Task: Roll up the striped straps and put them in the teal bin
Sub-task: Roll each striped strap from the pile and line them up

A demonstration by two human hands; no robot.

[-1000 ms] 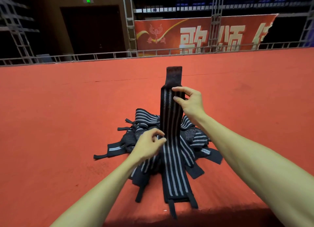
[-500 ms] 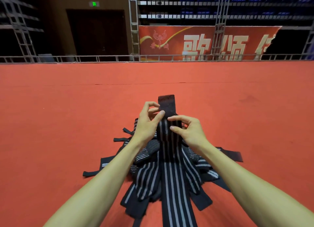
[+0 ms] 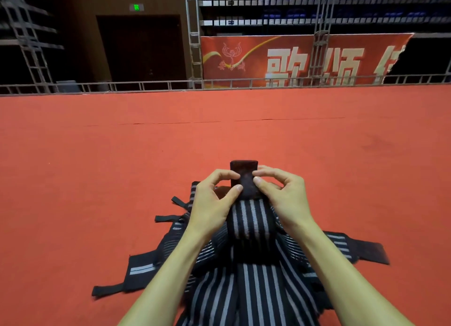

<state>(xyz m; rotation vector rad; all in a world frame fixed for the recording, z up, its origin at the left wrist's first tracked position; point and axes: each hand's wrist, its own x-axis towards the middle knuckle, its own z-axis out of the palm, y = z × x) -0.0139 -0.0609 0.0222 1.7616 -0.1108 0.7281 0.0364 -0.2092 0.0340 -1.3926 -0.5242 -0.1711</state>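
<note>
head view, looking down across a red carpet (image 3: 97,167). pinching the dark end tab (image 3: 244,169) of one striped strap (image 3: 251,220) with left hand (image 3: 214,203) and right hand (image 3: 283,196), thumbs and forefingers clamped on either edge, close together. held upright just above the pile of loose straps (image 3: 170,247), lower length draping down into it toward the camera. no roll begun yet, judging by the flat tab.

likely to go wrong: rolling crooked from uneven pinches, giving a cone prone to slipping open; dragging neighbouring straps along, with the tail lying among them; losing the first turn to springy elastic.

around: thin loop tails (image 3: 170,218) poking out of the pile at left, a wide dark flap (image 3: 366,252) lying out to the right. beyond, a metal railing (image 3: 146,84) and a red banner (image 3: 292,59) with pale characters. no teal bin anywhere in view, so cannot tell which way to carry a finished roll; only the pile itself crowding the work.
</note>
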